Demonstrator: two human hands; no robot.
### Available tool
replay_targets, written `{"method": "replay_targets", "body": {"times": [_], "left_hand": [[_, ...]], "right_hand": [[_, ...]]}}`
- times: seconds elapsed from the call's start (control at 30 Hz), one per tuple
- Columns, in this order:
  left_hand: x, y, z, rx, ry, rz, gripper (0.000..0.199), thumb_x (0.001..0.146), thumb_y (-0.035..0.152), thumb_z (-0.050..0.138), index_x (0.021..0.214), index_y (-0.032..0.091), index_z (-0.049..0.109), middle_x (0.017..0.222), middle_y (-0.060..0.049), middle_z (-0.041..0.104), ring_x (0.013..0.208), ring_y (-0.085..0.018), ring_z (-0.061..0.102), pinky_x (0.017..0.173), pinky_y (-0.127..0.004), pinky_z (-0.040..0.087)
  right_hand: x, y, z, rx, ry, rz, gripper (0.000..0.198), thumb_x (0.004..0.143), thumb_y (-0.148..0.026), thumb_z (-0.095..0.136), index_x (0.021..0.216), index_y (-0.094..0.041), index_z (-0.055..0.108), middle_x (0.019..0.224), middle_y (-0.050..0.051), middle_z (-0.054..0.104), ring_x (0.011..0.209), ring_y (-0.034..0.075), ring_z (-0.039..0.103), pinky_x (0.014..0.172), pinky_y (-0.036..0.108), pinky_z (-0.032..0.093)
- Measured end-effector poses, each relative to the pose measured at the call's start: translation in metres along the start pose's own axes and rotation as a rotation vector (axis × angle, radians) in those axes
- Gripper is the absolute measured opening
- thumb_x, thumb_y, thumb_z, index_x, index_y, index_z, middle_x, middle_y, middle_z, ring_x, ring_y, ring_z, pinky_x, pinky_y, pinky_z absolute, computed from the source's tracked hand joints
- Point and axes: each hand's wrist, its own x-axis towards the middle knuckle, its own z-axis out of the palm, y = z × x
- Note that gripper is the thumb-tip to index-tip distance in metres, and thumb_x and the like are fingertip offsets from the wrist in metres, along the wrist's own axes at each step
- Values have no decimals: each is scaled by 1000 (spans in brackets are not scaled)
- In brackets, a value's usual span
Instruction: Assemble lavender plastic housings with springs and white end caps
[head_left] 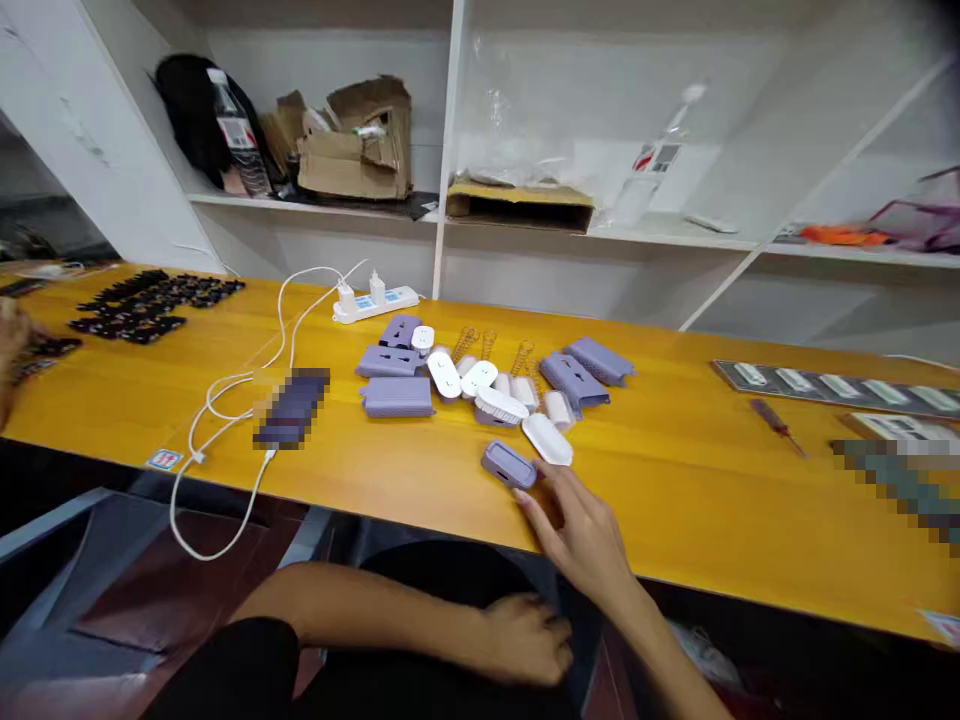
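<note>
My right hand (589,530) reaches to the table's front edge. Its thumb and fingertips pinch the right end of a small purple oval plastic housing (508,466). Just behind it lies a white oval cover (548,440), beside a white brush head (501,405) with bristles. Farther back are white oval plates with small holes (478,378), coiled metal springs (523,357) and wrapped white rollers (559,409). Larger purple casings lie to the left (397,397) and right (574,382). Across my lap rests my left hand (529,640), fingers loosely curled, no object visible in it.
A phone (292,408) on a white cable (214,400) lies left, near a power strip (375,304). Black parts (150,305) and another person's hand (11,335) are far left. A screwdriver (778,427) and a long tray (840,388) lie right. Shelves (315,207) stand behind.
</note>
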Motion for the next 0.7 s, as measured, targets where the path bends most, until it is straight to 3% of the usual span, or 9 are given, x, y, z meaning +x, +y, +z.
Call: {"method": "replay_targets", "body": {"times": [0.07,0.13,0.23,0.33,0.4,0.47,0.53,0.6,0.7], "left_hand": [[-7,14,-21,-42,-27,48,9,95,22,70,95,15,75,87,-8,71,77,-25,76,57,-38,58],[-14,15,-52,-169,-4,98,17,99,32,67,105,17,74,98,-7,74,75,-21,74,54,-36,55],[-30,-18,-118,-248,185,27,29,109,41,55,106,17,71,100,-6,76,81,-18,71,65,-33,56],[-62,-84,-182,6,431,-274,22,110,23,50,101,16,69,101,-9,76,97,-23,70,89,-39,54],[-90,-132,-207,168,509,-596,20,110,29,54,107,15,69,108,-13,76,105,-27,69,96,-43,52],[-117,-173,-215,206,422,-790,31,105,41,66,124,17,68,127,-16,72,122,-33,64,106,-50,49],[-138,-201,-211,181,336,-859,50,99,52,73,136,19,64,139,-16,67,132,-37,59,113,-56,45],[-150,-214,-202,138,279,-881,58,96,56,74,139,19,63,145,-18,64,136,-39,57,116,-59,43],[-157,-211,-196,102,257,-880,61,95,58,75,143,21,61,149,-17,63,138,-39,57,118,-61,41]], "right_hand": [[2,-2,-1,3,6,5,43,107,-42,63,144,-20,58,128,18,75,113,35,77,92,50,66],[4,-4,-2,-4,3,11,45,107,-43,62,146,-20,57,131,18,74,115,36,77,92,49,66],[7,-8,-3,-32,-23,21,47,108,-45,60,148,-20,56,136,19,73,114,36,77,89,49,66],[14,-12,-2,-112,-60,25,52,108,-48,57,151,-18,53,141,20,70,107,37,78,80,47,66],[23,-14,0,-179,-69,13,57,108,-50,58,153,-16,53,141,21,70,102,36,78,72,46,65],[34,-15,2,-226,-35,-29,58,107,-51,60,151,-14,54,138,23,71,103,38,77,70,45,64],[45,-15,5,-222,43,-80,56,105,-50,64,146,-13,58,131,23,73,113,40,74,77,46,64],[52,-14,6,-185,108,-127,52,103,-47,68,142,-13,60,125,23,74,115,40,72,84,48,64],[50,-13,5,-141,89,-165,48,102,-45,69,139,-15,61,121,21,74,110,38,71,85,48,63]]}}
